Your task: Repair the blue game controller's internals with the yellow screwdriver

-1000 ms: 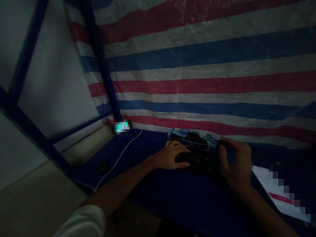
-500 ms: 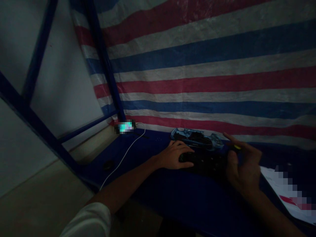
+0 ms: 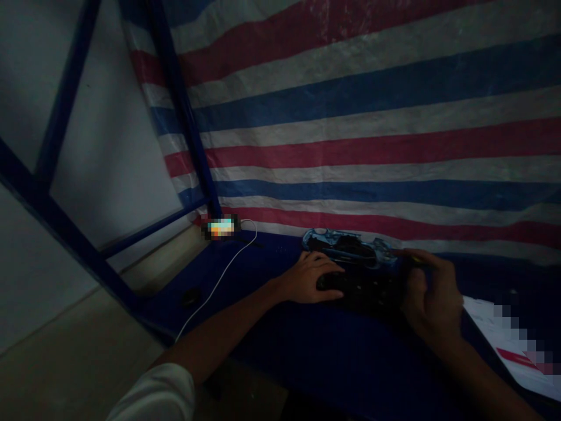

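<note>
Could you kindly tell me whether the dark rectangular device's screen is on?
On: the dark rectangular device shows a bright, coloured, though pixelated, display.

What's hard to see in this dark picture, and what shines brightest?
Head view: in the dim light, the black part at the left hand nearly melts into the blue surface; head view: the glowing screen is brightest, but looks blocky.

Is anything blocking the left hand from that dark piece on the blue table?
Nothing visible: the left hand is on the dark piece. The blue car-shaped shell lies behind, not between them.
</note>
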Available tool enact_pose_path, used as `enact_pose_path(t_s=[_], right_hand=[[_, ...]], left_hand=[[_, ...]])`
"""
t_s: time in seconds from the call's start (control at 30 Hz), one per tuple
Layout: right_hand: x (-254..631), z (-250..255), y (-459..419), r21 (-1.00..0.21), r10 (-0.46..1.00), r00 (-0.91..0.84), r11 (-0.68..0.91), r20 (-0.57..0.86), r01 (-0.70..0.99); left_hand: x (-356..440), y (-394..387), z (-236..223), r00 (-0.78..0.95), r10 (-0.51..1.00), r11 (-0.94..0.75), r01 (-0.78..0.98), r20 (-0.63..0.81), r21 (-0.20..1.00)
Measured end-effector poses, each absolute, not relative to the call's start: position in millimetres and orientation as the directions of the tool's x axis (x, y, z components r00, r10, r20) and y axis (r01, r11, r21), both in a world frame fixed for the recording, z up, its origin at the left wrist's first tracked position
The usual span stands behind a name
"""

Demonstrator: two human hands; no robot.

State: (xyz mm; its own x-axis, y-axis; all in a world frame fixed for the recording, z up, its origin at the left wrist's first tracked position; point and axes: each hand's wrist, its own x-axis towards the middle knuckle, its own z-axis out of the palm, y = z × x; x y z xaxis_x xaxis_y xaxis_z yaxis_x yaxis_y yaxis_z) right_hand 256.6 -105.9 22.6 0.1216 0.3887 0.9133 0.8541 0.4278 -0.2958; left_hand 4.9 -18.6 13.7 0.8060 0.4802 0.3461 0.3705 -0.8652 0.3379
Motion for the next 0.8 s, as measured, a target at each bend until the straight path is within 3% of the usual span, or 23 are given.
enact_pose_path(t_s=[0.2, 0.37, 0.8], right_hand=[[259.5, 24.1, -105.4, -0.233, 0.312, 0.117, 0.368, 0.943, 0.900], [257.2, 27.2, -104.5, -0.264, 0.336, 0.138, 0.362, 0.932, 0.894], [252.4, 16.5, -105.2, -0.544, 0.494, 0.304, 0.471, 0.815, 0.695]], left_hand=[[4.9, -19.7, 14.7, 0.802, 0.475, -0.868, 0.361, 0.362, 0.340], [5.8, -17.9, 12.7, 0.807, 0.479, -0.865, 0.366, 0.346, 0.344], [5.6, -18.1, 13.2, 0.801, 0.479, -0.865, 0.362, 0.359, 0.347]])
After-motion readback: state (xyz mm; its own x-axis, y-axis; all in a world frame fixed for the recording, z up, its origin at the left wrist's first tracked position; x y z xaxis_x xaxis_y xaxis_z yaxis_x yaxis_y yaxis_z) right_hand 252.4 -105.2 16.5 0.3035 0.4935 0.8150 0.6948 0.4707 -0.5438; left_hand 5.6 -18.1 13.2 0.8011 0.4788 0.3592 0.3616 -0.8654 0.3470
